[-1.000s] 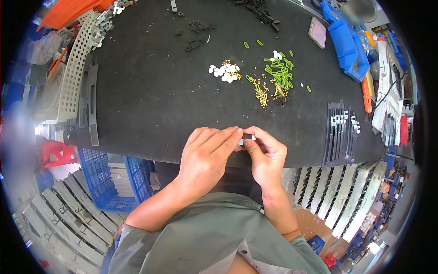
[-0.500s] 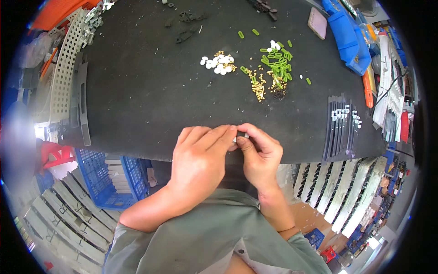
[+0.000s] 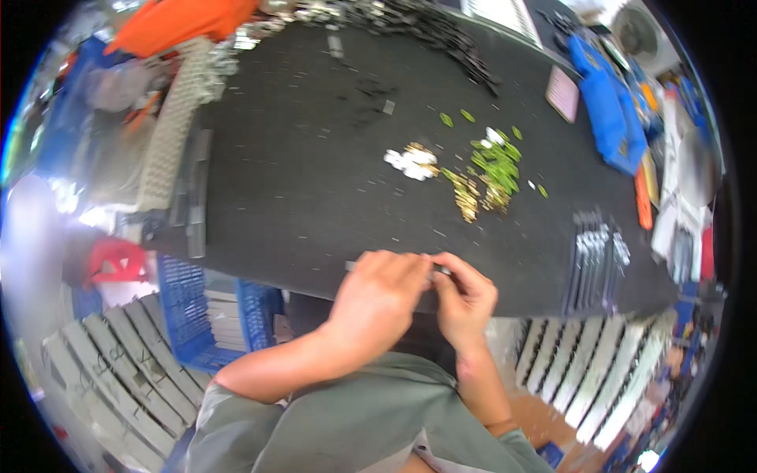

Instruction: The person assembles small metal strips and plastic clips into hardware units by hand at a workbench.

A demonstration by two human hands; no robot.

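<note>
My left hand [image 3: 377,298] and my right hand [image 3: 467,306] meet over the near edge of the black table. Right thumb and forefinger pinch a small dark part with a pale glint [image 3: 441,270]. The left fingers are closed and bent down against its other side, hiding most of it. A small grey bit [image 3: 351,266] shows beside the left knuckles; whether it belongs to the held part I cannot tell. Beyond the hands lie a cluster of white round pieces [image 3: 410,163], small gold-coloured pieces [image 3: 465,201] and a heap of green oval rings [image 3: 498,165].
Dark strips with shiny clips [image 3: 587,264] lie at the right. A pink phone-like slab [image 3: 562,94] and blue bins [image 3: 607,110] are farther back. Dark parts [image 3: 426,31] line the far edge. A perforated pale basket [image 3: 177,118] stands left, a blue crate [image 3: 185,315] below.
The whole view has shifted, so the table and my hands appear lower and farther right, with more of the far edge showing. My hands stay together on the small part.
</note>
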